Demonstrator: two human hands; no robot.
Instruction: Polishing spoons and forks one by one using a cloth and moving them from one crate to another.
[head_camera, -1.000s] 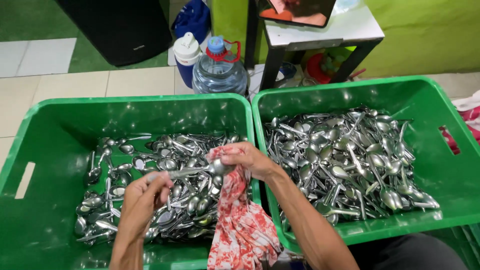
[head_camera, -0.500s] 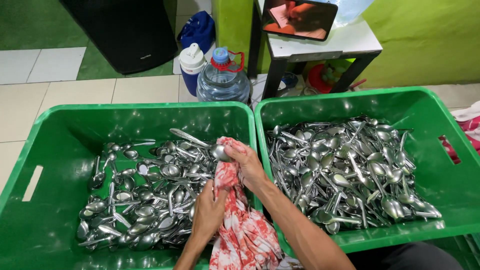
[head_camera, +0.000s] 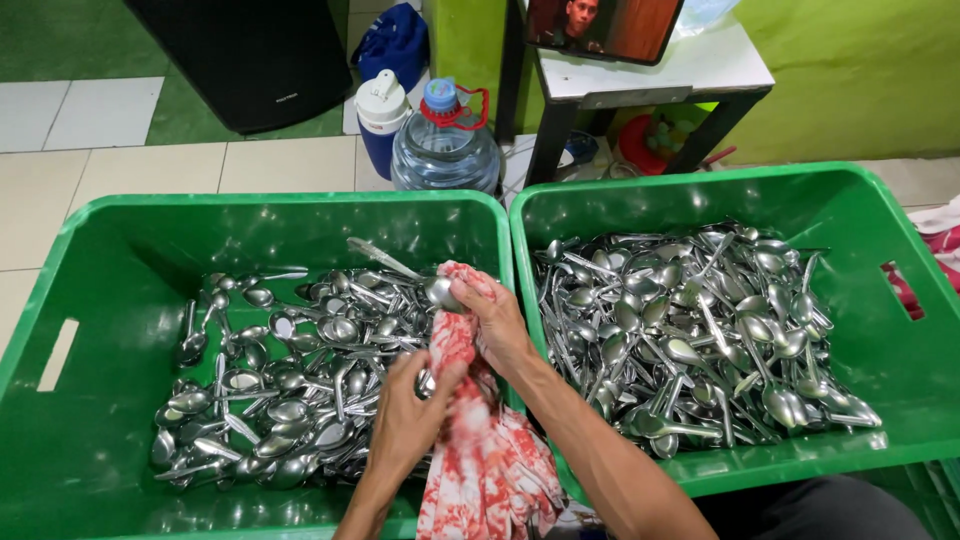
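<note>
Nearest me, my left hand (head_camera: 405, 420) pinches the red-and-white cloth (head_camera: 480, 450) while my right hand (head_camera: 498, 322) grips a cloth-wrapped spoon (head_camera: 440, 292) over the left crate (head_camera: 110, 230): wiping, I judge; next, release it. Beyond, the right crate (head_camera: 860, 200) holds more spoons (head_camera: 700, 330).

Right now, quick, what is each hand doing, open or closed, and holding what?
Left hand: closed on the red and white cloth and the spoon's handle.
Right hand: closed on the cloth, wrapped around a spoon.
</note>
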